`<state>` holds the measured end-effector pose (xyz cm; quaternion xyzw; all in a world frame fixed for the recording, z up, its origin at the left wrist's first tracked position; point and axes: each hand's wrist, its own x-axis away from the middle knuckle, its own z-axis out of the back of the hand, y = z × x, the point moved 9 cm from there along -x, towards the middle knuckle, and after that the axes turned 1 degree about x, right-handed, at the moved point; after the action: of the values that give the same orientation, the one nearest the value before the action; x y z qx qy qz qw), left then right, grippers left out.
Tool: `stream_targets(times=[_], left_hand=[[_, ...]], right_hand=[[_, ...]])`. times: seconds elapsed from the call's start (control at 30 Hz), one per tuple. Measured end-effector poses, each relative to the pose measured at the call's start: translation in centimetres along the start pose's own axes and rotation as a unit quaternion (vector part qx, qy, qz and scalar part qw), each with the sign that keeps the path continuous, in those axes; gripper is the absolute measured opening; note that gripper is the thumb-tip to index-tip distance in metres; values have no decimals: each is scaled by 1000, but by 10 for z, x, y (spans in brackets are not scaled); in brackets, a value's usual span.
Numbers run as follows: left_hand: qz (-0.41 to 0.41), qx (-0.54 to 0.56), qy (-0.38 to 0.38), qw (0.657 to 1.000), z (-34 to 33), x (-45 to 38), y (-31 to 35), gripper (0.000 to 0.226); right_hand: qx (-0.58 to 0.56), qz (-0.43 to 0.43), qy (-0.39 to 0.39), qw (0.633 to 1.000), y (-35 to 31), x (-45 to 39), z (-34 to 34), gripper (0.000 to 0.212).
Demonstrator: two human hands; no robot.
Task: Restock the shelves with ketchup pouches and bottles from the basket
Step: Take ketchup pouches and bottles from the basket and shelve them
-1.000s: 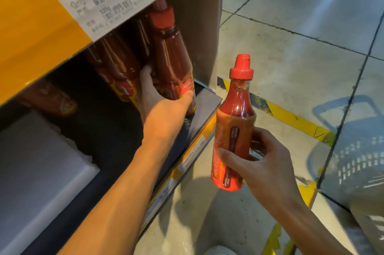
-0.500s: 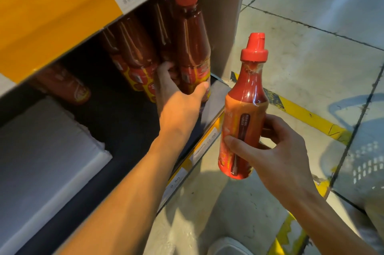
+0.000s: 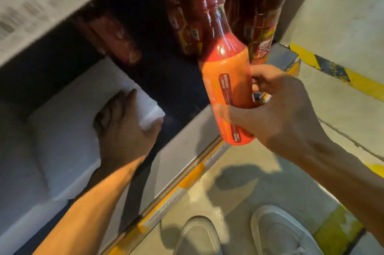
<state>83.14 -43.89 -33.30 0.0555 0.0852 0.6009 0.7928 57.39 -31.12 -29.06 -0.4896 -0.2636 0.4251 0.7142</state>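
The right hand (image 3: 278, 109) grips a ketchup bottle (image 3: 226, 80) around its lower body, thumb across the near face of the orange label and fingers curled round the far side. The bottle is held in the air at the open front of the lower shelf (image 3: 182, 130), just above its front edge. Its long axis runs nearly upright, tilted so the red cap points up and slightly left, in towards the shelf, while the base points down towards the floor (image 3: 342, 26).

Just behind the cap stands a row of shelved bottles (image 3: 259, 26), upright, packed against the right side panel. Further left another bottle (image 3: 116, 40) leans or lies in the shadow; the blur hides which.

The left hand (image 3: 122, 128) rests palm-down on a white foam block (image 3: 68, 130) lying on the shelf to the left, fingers spread over its top near the right corner and the thumb at its front edge. Whether it is pressing or gripping I cannot tell.

Two pale shoes (image 3: 278, 232) show on the floor below, beside yellow-and-black floor tape (image 3: 332, 69).
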Motion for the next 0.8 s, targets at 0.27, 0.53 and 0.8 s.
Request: stream_targets(times=[0.27,0.53,0.8], left_hand=[[-53,-132,74,987,-2,-1,-6,86],[-54,-127,71,988,-2,0,-5,88],[-54,-122,78,988,-3,-1,-6,87]], right_hand=[[-3,6,-9,1000,-6,-27,-59,66],[5,12,-20,1000,-11,-61,-107,77],[164,57,-11,985,-38,-85,-126,68]])
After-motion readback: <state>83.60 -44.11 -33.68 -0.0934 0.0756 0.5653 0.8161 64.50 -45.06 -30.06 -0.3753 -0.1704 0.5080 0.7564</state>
